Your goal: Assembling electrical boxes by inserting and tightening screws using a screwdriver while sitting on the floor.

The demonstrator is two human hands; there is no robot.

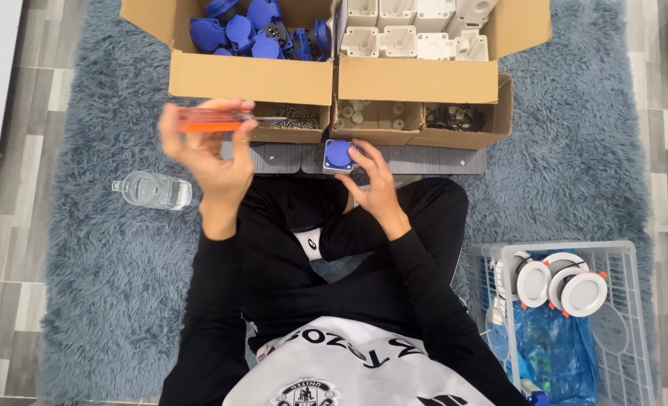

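Grey wood-look floor (11,225) shows at both sides, and a shaggy blue-grey rug (116,286) covers the middle, where a person in black sleeves sits cross-legged.

Raised in front of the boxes, the left hand (210,154) has its fingers (240,113) curled around an orange screwdriver (215,119). The screwdriver lies level across the view, its long axis running left to right; the translucent orange handle fills the grip and a thin metal shaft points right, toward the open boxes. The tip is hard to make out against the screws behind it.

Lower and to the right, the right hand (377,188) holds a small socket part (338,156) at its fingertips, just above the knees and against a flat grey ribbed panel (424,159). The part is a pale grey square housing with a round blue cap facing up at the camera.

Behind the hands stand cardboard boxes: one full of blue caps (251,34), one holding white housings (413,30), and a low box (383,119) with compartments of screws and small pieces. A clear plastic bottle (154,189) lies on its side on the rug to the left. At lower right a white wire basket (627,256) holds round white fittings (567,282) and a blue bag (559,353).
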